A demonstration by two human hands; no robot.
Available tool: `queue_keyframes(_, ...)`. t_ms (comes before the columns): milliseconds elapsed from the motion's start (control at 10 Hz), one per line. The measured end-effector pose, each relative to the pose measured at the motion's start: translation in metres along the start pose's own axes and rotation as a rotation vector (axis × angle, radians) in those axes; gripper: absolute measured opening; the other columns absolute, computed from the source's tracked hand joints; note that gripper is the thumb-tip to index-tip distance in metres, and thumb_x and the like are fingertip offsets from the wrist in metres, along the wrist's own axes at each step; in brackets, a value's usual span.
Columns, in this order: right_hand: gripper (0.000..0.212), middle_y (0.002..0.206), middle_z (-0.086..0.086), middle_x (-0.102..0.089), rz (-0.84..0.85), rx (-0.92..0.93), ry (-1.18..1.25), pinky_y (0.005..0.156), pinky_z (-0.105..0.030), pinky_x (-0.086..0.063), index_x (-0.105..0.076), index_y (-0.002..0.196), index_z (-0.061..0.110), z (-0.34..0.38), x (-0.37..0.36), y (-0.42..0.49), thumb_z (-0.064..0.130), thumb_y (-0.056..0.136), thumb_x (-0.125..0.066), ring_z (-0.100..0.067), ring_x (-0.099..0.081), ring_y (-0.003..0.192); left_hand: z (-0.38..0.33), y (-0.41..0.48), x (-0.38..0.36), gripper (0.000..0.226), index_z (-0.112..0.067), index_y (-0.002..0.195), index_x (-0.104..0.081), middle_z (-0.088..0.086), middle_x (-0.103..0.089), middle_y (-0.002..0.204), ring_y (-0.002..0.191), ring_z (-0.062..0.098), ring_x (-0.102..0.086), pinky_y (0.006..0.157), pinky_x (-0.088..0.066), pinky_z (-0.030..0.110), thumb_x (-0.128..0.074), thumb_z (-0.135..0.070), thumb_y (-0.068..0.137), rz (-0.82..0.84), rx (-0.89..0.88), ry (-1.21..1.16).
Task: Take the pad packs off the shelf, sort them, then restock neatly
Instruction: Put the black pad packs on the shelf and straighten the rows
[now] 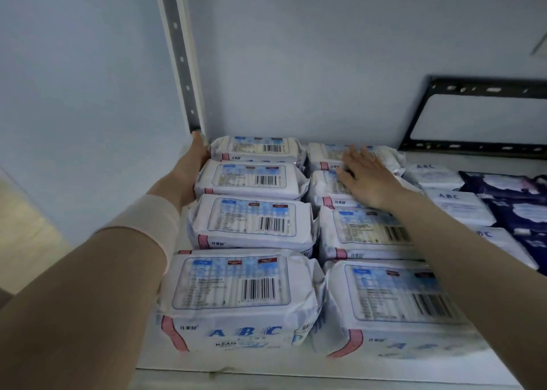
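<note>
White ABC pad packs with blue labels and barcodes lie in two rows on the white shelf (236,366), running front to back. The front left pack (236,295) is nearest me. My left hand (194,164) lies flat against the left side of the left row, by the two rear packs (251,179). My right hand (367,179) rests palm down, fingers spread, on top of the rear packs of the right row (325,158). Neither hand grips a pack.
Smaller white ABC packs (455,204) and dark navy packs (521,209) lie to the right. A perforated white upright (180,58) stands at the back left corner. A black metal bracket (473,117) hangs on the rear wall.
</note>
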State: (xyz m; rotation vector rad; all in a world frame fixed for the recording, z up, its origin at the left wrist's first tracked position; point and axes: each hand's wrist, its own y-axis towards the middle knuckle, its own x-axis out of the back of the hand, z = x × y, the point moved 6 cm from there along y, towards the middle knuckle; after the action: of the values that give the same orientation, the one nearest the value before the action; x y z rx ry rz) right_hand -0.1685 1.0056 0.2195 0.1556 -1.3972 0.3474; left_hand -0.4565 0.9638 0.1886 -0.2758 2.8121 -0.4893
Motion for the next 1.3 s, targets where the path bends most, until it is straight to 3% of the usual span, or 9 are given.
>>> queue_keyframes(200, 0.060, 0.157, -0.004, 0.007, 0.011, -0.003, -0.019, 0.115, -0.031, 0.006, -0.001, 0.149, 0.012, 0.001, 0.000, -0.001, 0.042, 0.100, -0.019, -0.018, 0.009, 0.144, 0.003, 0.002, 0.005, 0.059, -0.020, 0.097, -0.061, 0.008, -0.072, 0.069, 0.058, 0.020, -0.070, 0.048, -0.056, 0.027, -0.024, -0.065, 0.091, -0.056, 0.021, 0.047)
queue_keyframes(400, 0.060, 0.157, -0.003, 0.008, 0.014, -0.015, -0.037, 0.115, -0.031, 0.006, -0.001, 0.149, 0.013, 0.002, -0.001, -0.002, 0.042, 0.100, -0.018, -0.017, 0.009, 0.144, 0.003, -0.002, 0.001, 0.062, -0.022, 0.101, -0.061, 0.007, -0.073, 0.071, 0.060, 0.020, -0.070, 0.047, -0.055, 0.026, -0.022, -0.068, 0.089, -0.025, 0.034, 0.043)
queue_keyframes(600, 0.059, 0.157, -0.003, 0.009, 0.030, -0.040, -0.035, 0.115, -0.033, 0.007, 0.000, 0.149, 0.014, 0.001, -0.002, -0.001, 0.043, 0.100, -0.017, -0.018, 0.011, 0.144, -0.005, -0.008, -0.006, 0.049, -0.023, 0.073, -0.052, 0.003, -0.066, 0.052, 0.046, 0.014, -0.064, 0.038, -0.047, 0.019, -0.024, -0.054, 0.097, -0.069, -0.052, 0.170)
queue_keyframes(1000, 0.060, 0.157, -0.003, 0.011, 0.034, -0.042, -0.037, 0.115, -0.033, 0.008, 0.002, 0.149, 0.014, -0.001, -0.004, -0.002, 0.044, 0.099, -0.015, -0.018, 0.012, 0.144, -0.013, -0.019, -0.008, 0.039, -0.024, 0.072, -0.042, -0.004, -0.055, 0.037, 0.035, 0.008, -0.057, 0.033, -0.040, 0.014, -0.025, -0.047, 0.098, -0.199, -0.119, 0.309)
queue_keyframes(1100, 0.059, 0.157, -0.005, 0.011, 0.050, -0.036, -0.029, 0.115, -0.035, 0.008, 0.003, 0.148, 0.013, 0.000, -0.001, -0.004, 0.043, 0.100, -0.014, -0.018, 0.012, 0.144, -0.020, -0.025, -0.011, 0.038, -0.018, 0.098, -0.051, -0.002, -0.062, 0.050, 0.046, 0.008, -0.060, 0.042, -0.042, 0.016, -0.022, -0.043, 0.100, -0.237, -0.140, 0.458)
queue_keyframes(1200, 0.059, 0.157, -0.005, 0.010, 0.013, -0.017, 0.012, 0.114, -0.036, 0.009, 0.002, 0.148, 0.012, 0.004, 0.010, -0.016, 0.041, 0.100, -0.014, -0.018, 0.012, 0.144, -0.041, -0.038, -0.011, 0.039, -0.011, 0.115, -0.051, 0.010, -0.061, 0.108, 0.090, 0.020, -0.054, 0.077, -0.037, 0.026, -0.023, -0.034, 0.101, -0.302, -0.208, 0.759)
queue_keyframes(1300, 0.060, 0.157, -0.004, 0.011, -0.010, 0.024, 0.006, 0.114, -0.036, 0.009, 0.002, 0.148, 0.011, 0.012, 0.014, -0.045, 0.042, 0.099, -0.014, -0.017, 0.014, 0.143, -0.052, -0.060, -0.031, 0.043, -0.011, 0.135, -0.039, 0.011, -0.033, 0.147, 0.136, 0.026, -0.029, 0.105, -0.025, 0.032, -0.025, -0.034, 0.102, -0.195, -0.354, 1.123)
